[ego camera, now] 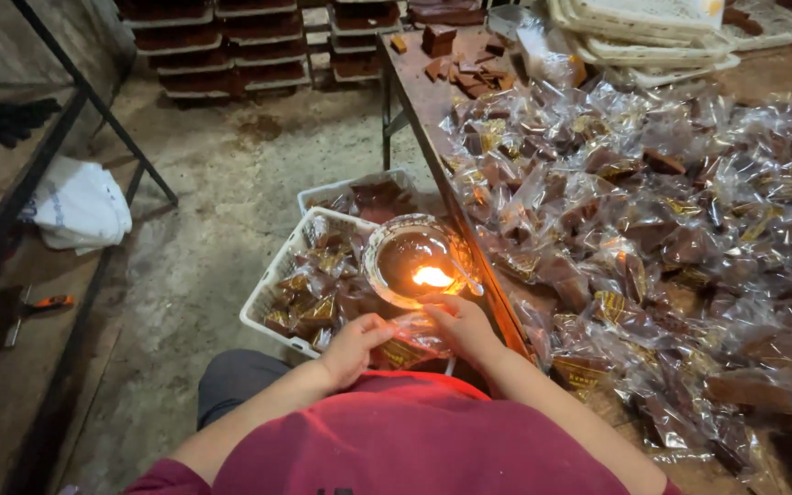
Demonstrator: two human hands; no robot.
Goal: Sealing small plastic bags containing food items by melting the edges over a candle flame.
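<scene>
A: Head view: your left hand [352, 346] and right hand [463, 325] are both closed on one clear packet [412, 332] with a brown block inside, held just below the small flame [433, 275] burning in the shallow dish [412, 262].

B: So where do you want the packet?

A: Keep it where it is, at the counter [433, 101] edge, its open end toward the flame. It looks to me like you are heat-sealing it, so pinch the film flat and taut between both hands before you bring it in.

B: And the risk?

A: Too long at the flame and the film will likely shrink or hole. Touch only the edge, pass it quickly, and keep your right fingertips back; they sit very near the dish rim.

B: What about the finished ones?

A: The white basket [272, 275] just left of the dish already holds wrapped pieces, and the heap of packets [653, 229] covers the counter on your right.
</scene>
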